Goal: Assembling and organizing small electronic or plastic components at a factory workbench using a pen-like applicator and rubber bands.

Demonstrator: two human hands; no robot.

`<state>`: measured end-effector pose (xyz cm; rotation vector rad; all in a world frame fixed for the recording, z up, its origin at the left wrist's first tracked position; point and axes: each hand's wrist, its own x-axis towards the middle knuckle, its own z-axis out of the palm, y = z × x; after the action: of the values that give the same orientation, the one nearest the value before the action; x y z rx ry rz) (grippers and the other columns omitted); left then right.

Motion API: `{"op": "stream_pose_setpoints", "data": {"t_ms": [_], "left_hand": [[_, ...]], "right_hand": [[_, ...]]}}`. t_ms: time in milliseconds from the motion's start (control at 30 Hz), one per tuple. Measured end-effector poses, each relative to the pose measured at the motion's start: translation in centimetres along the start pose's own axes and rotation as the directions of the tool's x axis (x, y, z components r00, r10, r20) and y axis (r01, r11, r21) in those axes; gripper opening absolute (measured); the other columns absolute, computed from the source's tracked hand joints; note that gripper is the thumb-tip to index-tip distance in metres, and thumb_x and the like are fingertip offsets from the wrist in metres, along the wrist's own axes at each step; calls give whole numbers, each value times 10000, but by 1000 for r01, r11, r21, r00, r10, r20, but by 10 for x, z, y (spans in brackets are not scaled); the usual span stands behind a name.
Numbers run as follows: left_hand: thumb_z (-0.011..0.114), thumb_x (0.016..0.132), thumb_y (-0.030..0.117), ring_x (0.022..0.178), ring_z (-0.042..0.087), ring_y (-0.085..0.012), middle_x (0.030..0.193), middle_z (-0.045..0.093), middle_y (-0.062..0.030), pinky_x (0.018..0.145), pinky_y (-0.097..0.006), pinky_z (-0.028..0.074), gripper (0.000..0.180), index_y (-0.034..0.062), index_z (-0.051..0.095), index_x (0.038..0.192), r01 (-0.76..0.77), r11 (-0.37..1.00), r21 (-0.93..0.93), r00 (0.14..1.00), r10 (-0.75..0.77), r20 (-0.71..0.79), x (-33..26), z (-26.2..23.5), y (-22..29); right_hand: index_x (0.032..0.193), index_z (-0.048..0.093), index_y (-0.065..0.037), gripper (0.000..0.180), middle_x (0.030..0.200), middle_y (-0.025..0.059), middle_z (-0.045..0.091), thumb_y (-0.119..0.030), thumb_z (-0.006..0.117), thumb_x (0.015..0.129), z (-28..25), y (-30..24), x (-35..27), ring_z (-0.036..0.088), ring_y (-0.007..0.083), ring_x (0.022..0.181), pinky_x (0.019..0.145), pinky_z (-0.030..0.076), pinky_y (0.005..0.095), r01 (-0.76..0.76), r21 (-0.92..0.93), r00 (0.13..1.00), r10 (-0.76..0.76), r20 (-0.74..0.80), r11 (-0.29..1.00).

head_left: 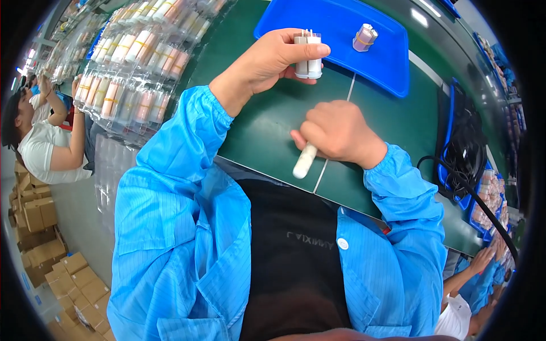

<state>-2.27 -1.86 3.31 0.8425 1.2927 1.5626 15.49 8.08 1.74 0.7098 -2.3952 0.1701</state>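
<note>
My left hand (263,61) is closed round a short bundle of white and grey cylinders (309,55), held upright over the near edge of a blue tray (392,81). Small metal tabs stick up from its top, and a pale disc-like end shows at its bottom. Nearer my body and to the right, my right hand (340,132) makes a fist round a whitish round-ended rod (305,161). One end points down toward me; the rest is hidden in the fist. Inside the tray lies a pinkish bundle (364,38) with a yellow band.
Clear plastic trays (136,48) of banded cylinder bundles are stacked at the left of the green table (267,128). Black cables (463,142) lie in a blue bin at the right. A person (51,136) works at far left, above cardboard boxes (79,284). Others are at lower right.
</note>
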Motion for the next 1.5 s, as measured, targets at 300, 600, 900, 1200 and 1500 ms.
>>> {"op": "stream_pose_setpoints", "data": {"t_ms": [300, 600, 900, 1200, 1500], "left_hand": [[868, 802, 285, 814, 622, -168, 949, 614, -70, 708, -314, 516, 419, 36, 653, 1063, -365, 305, 879, 799, 587, 128, 15, 14, -51], [652, 1006, 367, 763, 619, -85, 869, 664, 3, 670, -249, 499, 301, 67, 669, 1018, -2, 999, -47, 1000, 3, 25, 7, 10, -30], [760, 938, 235, 839, 660, -113, 939, 683, -50, 737, -259, 544, 296, 30, 617, 1096, -182, 981, -69, 981, 186, 57, -6, 29, -24], [800, 904, 223, 833, 646, -89, 938, 678, -55, 698, -222, 519, 324, 42, 592, 1073, -252, 967, -39, 955, 255, 150, -23, 42, -28], [777, 923, 220, 769, 657, -96, 868, 684, -57, 662, -233, 530, 275, 36, 603, 1030, -284, 956, -72, 945, 292, 145, -26, 44, -25]], "right_hand": [[767, 587, -18, 283, 706, 36, 605, -156, 574, 1013, -56, 42, 4, 557, 99, 617, 557, 441, 258, -428, 685, 584, 759, -289, 590], [989, 676, -59, 232, 726, -7, 601, -291, 678, 987, -60, 26, 7, 528, 61, 621, 540, 415, 244, -668, 695, 418, 907, 56, 265], [1200, 644, -16, 629, 909, 119, 697, -383, 881, 746, -49, -21, -19, 692, 279, 742, 661, 558, 353, -730, 6, 682, 729, -59, 684], [1124, 644, -40, 550, 852, 84, 690, -275, 915, 708, -43, -54, -29, 689, 244, 714, 601, 542, 325, -659, -241, 752, 619, -226, 713], [1033, 651, -41, 508, 739, 60, 655, -304, 921, 693, -34, -52, -22, 655, 216, 625, 522, 501, 319, -603, -301, 797, 544, -263, 739]]}}
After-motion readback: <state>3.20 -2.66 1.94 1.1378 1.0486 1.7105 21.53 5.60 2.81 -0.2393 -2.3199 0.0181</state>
